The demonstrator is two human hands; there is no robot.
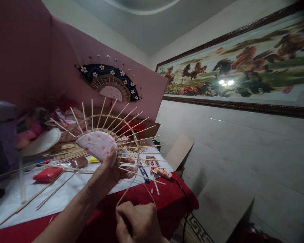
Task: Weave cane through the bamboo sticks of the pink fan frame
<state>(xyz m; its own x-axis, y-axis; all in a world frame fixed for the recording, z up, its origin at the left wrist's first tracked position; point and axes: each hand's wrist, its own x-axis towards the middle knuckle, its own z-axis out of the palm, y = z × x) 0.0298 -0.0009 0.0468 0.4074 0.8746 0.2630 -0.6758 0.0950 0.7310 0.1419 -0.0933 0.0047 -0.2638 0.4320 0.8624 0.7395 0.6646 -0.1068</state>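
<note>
Cloth semicircle (97, 144), thin radiating sticks (92, 113).

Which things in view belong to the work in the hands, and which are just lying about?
Belonging to the work:
half-round stick frame, held by the left hand
cord, held by the right hand

Apparently just lying about:
red packet
brown packet
white scalloped plate
flower-patterned corded tool
loose sticks, possibly spares

Radiating sticks (127, 121) block forward reach; rightward, space opens before the wall (230, 145).

Matt cloth half-disc (97, 145), smooth wooden sticks (92, 113), rough woven twine (119, 145), glossy picture (233, 72)
</note>
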